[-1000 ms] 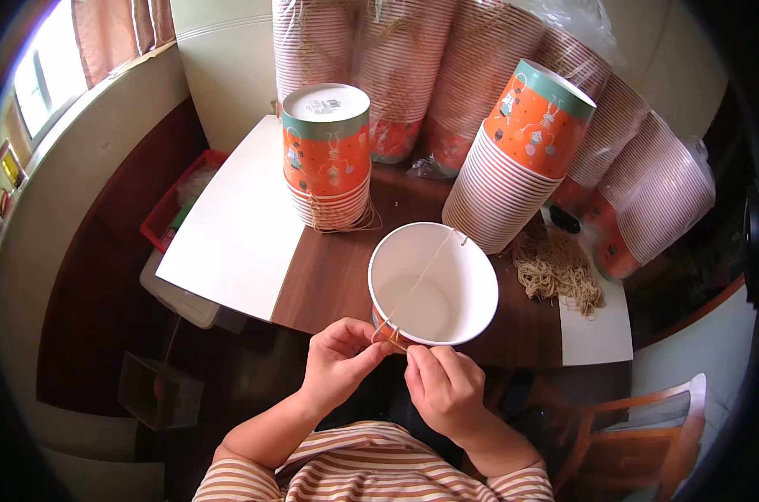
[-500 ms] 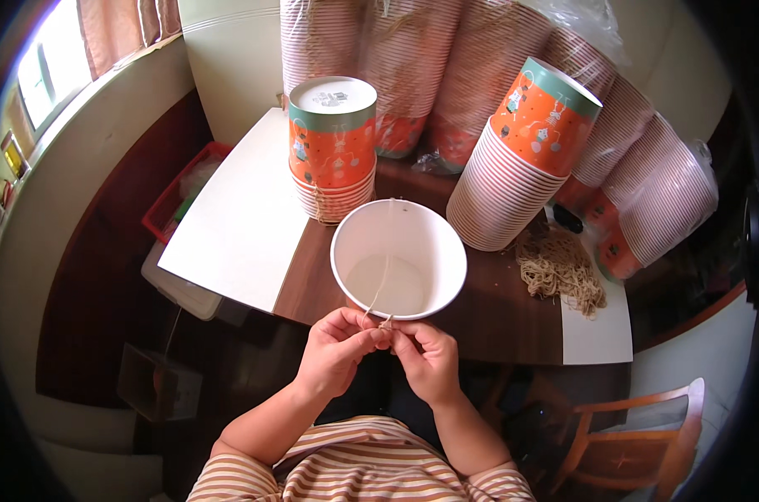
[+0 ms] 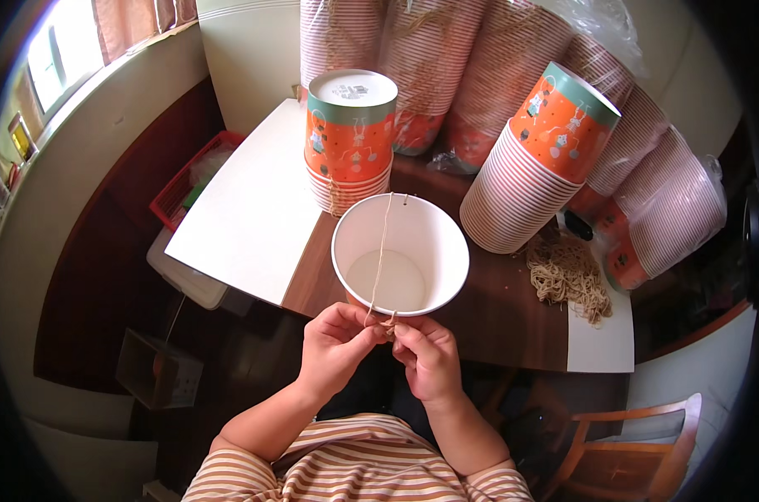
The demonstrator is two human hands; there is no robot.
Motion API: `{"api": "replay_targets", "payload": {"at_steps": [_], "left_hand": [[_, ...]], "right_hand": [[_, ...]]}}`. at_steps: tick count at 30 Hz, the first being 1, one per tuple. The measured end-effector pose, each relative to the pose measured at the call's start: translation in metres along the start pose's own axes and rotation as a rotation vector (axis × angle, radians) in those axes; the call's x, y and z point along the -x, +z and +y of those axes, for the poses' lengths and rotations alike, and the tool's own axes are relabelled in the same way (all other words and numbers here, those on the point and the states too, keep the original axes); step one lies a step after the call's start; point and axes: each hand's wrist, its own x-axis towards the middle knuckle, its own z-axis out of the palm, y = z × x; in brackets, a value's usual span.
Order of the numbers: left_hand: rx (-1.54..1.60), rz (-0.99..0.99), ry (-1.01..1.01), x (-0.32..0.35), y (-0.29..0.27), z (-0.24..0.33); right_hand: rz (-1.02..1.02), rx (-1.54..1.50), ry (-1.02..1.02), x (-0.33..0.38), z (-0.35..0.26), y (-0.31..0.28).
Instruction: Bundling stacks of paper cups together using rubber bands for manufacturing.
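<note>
A white-lined paper bucket (image 3: pixel 434 243) stands at the near edge of the table, its open mouth facing up toward me. A thin beige string (image 3: pixel 383 251) runs from the far rim across the mouth to my fingers at the near rim. My left hand (image 3: pixel 336 345) is closed, pinching the string between thumb and fingers. Beside it, my right hand (image 3: pixel 429 356) is closed too, pinching the string's short end close to the near rim. Both sets of fingertips almost meet; the small knot or loop between them is partly hidden.
Upside-down orange bucket stacks stand behind, one left (image 3: pixel 352 138) and a taller leaning one right (image 3: pixel 530 176). Plastic-wrapped stacks (image 3: pixel 434 63) line the back. A tangle of beige strings (image 3: pixel 567 276) lies at the table's right. A wooden chair (image 3: pixel 622 460) stands lower right.
The view has shifted slightly, moving the table things rightward in the picture. My hands stay at the near rim, fingers working the string; the right fingers have curled in more.
</note>
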Motion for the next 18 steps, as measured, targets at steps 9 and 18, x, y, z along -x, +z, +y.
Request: {"api": "replay_targets", "payload": {"at_steps": [9, 18], "left_hand": [[-0.671, -0.067, 0.516, 0.000, -0.003, -0.011], [-0.791, -0.058, 0.642, 0.000, -0.005, -0.014]], "right_hand": [[0.042, -0.029, 0.095, 0.001, 0.002, -0.003], [0.081, 0.039, 0.058, 0.002, 0.006, 0.000]]}}
